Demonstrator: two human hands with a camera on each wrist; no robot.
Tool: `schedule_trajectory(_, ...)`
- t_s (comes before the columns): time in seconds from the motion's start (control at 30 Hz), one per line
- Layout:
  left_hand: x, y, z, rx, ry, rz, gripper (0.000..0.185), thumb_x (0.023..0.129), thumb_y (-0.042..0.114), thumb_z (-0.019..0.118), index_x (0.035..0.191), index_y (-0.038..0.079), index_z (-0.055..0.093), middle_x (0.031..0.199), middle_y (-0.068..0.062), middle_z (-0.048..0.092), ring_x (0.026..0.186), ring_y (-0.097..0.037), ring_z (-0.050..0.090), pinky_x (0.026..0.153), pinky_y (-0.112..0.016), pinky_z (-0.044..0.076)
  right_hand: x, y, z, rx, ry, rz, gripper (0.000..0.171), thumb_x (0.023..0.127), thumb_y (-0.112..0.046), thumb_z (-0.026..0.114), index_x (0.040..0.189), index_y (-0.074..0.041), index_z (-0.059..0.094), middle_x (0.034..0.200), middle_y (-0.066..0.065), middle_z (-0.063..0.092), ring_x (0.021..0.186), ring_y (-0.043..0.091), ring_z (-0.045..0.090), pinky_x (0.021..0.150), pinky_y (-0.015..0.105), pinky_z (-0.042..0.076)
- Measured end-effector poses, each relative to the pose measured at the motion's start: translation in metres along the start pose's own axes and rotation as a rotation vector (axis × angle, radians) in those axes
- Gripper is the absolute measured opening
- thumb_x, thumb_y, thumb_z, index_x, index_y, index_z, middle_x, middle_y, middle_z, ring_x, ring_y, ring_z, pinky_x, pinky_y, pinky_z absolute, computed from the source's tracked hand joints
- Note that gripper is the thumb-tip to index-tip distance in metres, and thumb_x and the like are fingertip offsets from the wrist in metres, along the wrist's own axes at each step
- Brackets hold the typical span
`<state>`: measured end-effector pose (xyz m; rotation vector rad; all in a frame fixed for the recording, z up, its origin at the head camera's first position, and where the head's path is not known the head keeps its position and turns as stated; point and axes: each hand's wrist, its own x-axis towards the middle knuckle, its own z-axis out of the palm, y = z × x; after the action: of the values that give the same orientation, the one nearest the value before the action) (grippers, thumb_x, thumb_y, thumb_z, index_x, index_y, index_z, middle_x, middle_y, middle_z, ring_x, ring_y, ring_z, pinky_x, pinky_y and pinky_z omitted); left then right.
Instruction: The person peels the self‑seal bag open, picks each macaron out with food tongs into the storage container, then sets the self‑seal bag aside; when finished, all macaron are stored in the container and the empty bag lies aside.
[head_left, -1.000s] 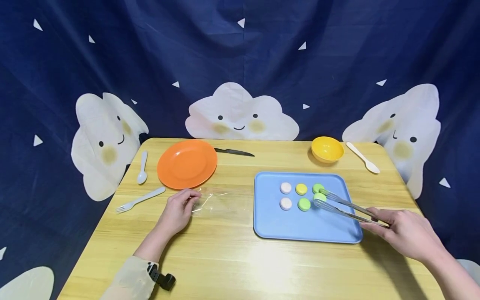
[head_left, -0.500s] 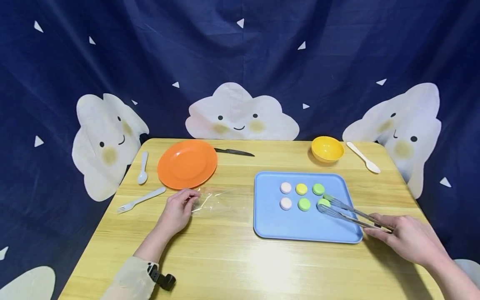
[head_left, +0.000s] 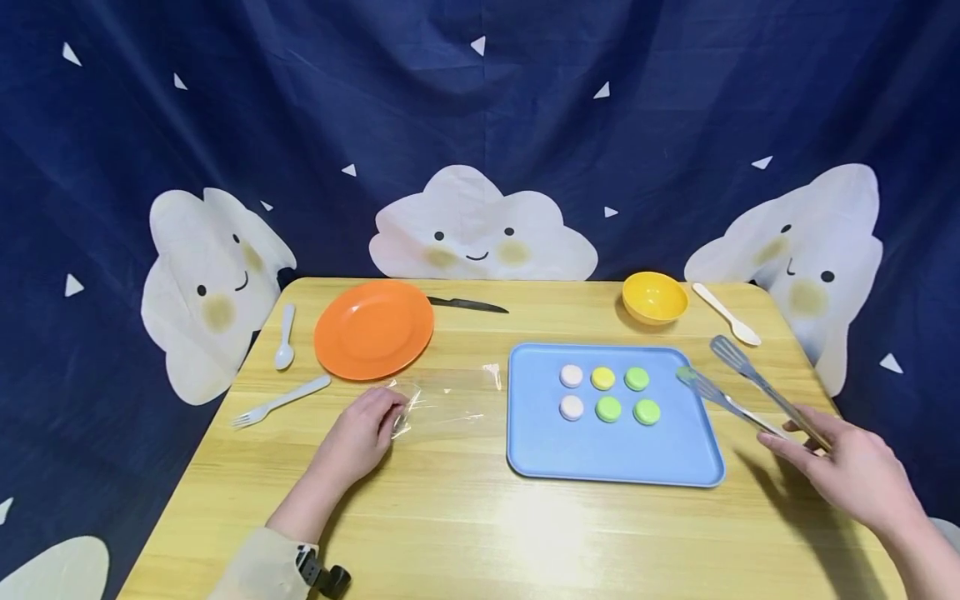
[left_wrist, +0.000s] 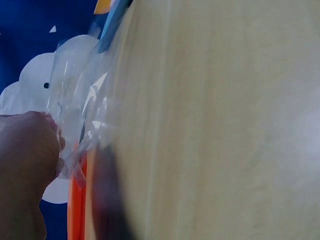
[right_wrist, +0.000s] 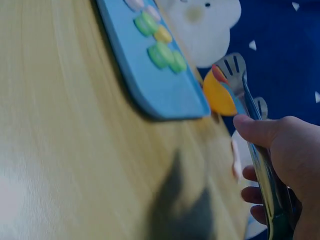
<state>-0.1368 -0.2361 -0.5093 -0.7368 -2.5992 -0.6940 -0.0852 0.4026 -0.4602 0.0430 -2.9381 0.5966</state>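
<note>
A blue tray (head_left: pixel 547 450) lies right of the table's middle with several round macarons on it: two white (head_left: pixel 572 376), one yellow (head_left: pixel 602 378) and three green, the nearest-right one (head_left: pixel 647 412) lying free. My right hand (head_left: pixel 851 471) grips metal tongs (head_left: pixel 738 383), lifted off the tray with the tips apart and empty, right of the tray. My left hand (head_left: pixel 360 433) pinches the edge of a clear plastic sheet (head_left: pixel 442 400) on the table left of the tray; the left wrist view shows the crinkled sheet (left_wrist: pixel 85 115) at my fingers.
An orange plate (head_left: pixel 373 328), a white spoon (head_left: pixel 284 335) and a white fork (head_left: pixel 279 401) lie at the left. A knife (head_left: pixel 468 305) lies behind the plate. A yellow bowl (head_left: pixel 654 297) and a cream spoon (head_left: pixel 726 315) sit at the back right.
The tongs set the green macaron down on the tray, let it go, and rose to the right with tips apart. My left hand pulled the plastic sheet's edge slightly.
</note>
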Motion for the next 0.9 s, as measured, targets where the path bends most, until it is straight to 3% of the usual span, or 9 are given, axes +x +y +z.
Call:
schedule_trajectory(0.23, -0.002, 0.004, 0.003, 0.051, -0.126, 0.026, 0.008, 0.1, 0.009, 0.075, 0.106, 0.009, 0.072, 0.104, 0.001, 0.07, 0.102, -0.019, 0.065, 0.09, -0.04, 0.059, -0.011, 0.029, 0.016, 0.022, 0.046, 0.082, 0.031, 0.091, -0.042, 0.084, 0.087, -0.016, 0.067, 0.068, 0.001, 0.058, 0.069, 0.035, 0.06, 0.058, 0.048, 0.043)
schedule_trajectory(0.43, -0.012, 0.001, 0.003, 0.073, -0.206, -0.017, 0.007, 0.102, 0.015, 0.074, 0.106, 0.01, 0.073, 0.11, -0.001, 0.069, 0.108, -0.021, 0.063, 0.097, -0.042, 0.056, -0.016, 0.035, 0.031, 0.021, 0.081, 0.06, 0.042, 0.09, -0.039, 0.086, 0.071, -0.02, 0.053, 0.067, 0.002, 0.046, 0.066, 0.024, 0.047, 0.054, 0.035, 0.033)
schedule_trajectory(0.63, -0.019, -0.001, 0.003, 0.06, -0.225, -0.053, 0.015, 0.102, 0.02, 0.074, 0.112, 0.008, 0.073, 0.116, -0.004, 0.066, 0.112, -0.025, 0.061, 0.099, -0.048, 0.053, -0.014, 0.033, 0.038, 0.026, 0.115, 0.058, 0.035, 0.085, -0.039, 0.09, 0.087, -0.011, 0.068, 0.075, 0.009, 0.054, 0.079, 0.034, 0.053, 0.062, 0.045, 0.036)
schedule_trajectory(0.77, -0.019, 0.0, 0.0, 0.048, -0.223, -0.055, 0.017, 0.105, 0.02, 0.07, 0.115, 0.007, 0.073, 0.117, -0.004, 0.065, 0.113, -0.026, 0.061, 0.1, -0.049, 0.053, -0.012, 0.032, 0.037, 0.034, 0.104, 0.099, 0.044, 0.082, -0.042, 0.091, 0.098, -0.005, 0.073, 0.077, 0.011, 0.057, 0.082, 0.034, 0.055, 0.064, 0.045, 0.037)
schedule_trajectory(0.83, -0.018, 0.0, -0.004, 0.034, -0.219, -0.066, 0.018, 0.107, 0.021, 0.067, 0.117, 0.007, 0.072, 0.119, -0.005, 0.066, 0.114, -0.026, 0.062, 0.101, -0.049, 0.052, -0.01, 0.032, 0.036, 0.048, 0.083, 0.121, 0.048, 0.08, -0.044, 0.093, 0.096, -0.003, 0.072, 0.077, 0.012, 0.057, 0.078, 0.033, 0.054, 0.061, 0.043, 0.036)
schedule_trajectory(0.9, -0.016, 0.0, -0.009, 0.032, -0.195, -0.078, 0.021, 0.108, 0.022, 0.064, 0.121, 0.007, 0.072, 0.123, -0.007, 0.066, 0.118, -0.028, 0.062, 0.104, -0.051, 0.052, -0.008, 0.032, 0.034, 0.067, 0.051, 0.135, 0.063, 0.079, -0.045, 0.093, 0.107, 0.006, 0.068, 0.086, 0.023, 0.059, 0.083, 0.041, 0.055, 0.064, 0.047, 0.041)
